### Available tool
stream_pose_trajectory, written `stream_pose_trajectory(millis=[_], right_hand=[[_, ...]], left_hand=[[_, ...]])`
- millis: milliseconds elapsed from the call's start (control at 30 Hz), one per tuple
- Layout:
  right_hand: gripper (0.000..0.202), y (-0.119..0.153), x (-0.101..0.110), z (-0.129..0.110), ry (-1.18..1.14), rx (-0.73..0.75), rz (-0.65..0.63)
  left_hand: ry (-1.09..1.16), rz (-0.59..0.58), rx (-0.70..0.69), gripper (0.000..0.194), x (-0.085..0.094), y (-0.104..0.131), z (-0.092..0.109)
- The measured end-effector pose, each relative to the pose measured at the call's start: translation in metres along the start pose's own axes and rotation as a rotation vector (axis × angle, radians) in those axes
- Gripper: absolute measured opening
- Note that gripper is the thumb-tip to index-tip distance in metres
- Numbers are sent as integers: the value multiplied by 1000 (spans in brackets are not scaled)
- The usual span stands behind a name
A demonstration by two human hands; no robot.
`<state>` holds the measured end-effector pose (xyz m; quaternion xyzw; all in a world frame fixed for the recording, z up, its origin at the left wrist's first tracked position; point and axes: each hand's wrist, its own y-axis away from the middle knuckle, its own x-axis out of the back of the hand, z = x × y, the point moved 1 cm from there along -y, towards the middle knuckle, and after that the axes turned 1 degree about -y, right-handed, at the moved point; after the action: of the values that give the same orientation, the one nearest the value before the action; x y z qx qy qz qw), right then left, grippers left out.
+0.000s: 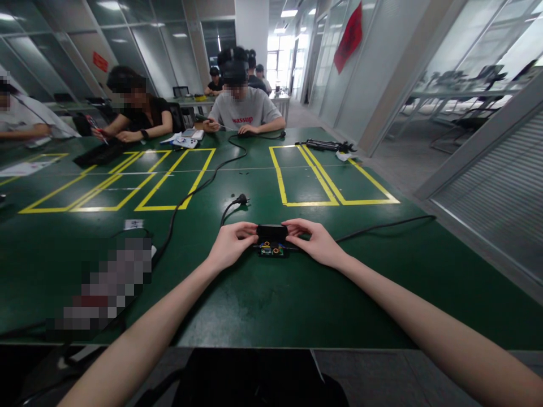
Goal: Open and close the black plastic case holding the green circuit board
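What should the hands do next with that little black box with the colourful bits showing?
Probably press the black cover down. The left hand and right hand grip the small box at both ends, and its circuit board shows beneath the cover.

green table [297, 294], glass walls [139, 51], ceiling lts [289, 12]

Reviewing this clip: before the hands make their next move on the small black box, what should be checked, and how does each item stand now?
1. Left hand grips the black box: ok.
2. Right hand grips its other end: ok.
3. Box rests on the green table: ok.
4. Open side with coloured parts faces the person: ok.
5. Plug lies loose, unconnected: ok.
6. Cable attached to box: cannot tell.
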<state>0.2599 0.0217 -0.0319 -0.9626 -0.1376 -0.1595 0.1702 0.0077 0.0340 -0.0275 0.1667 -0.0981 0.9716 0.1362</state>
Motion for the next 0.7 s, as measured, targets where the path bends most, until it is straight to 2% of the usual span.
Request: stream_pose_trajectory(millis=[433,600,700], right_hand=[[33,0,0,3,23,5,10],[33,2,1,-5,48,11,1],[25,3,3,-14,72,52,-33]], left_hand=[[-23,19,9,27,-2,0,2],[-60,-14,-15,29,1,3,9],[-80,-33,-41,27,2,6,16]])
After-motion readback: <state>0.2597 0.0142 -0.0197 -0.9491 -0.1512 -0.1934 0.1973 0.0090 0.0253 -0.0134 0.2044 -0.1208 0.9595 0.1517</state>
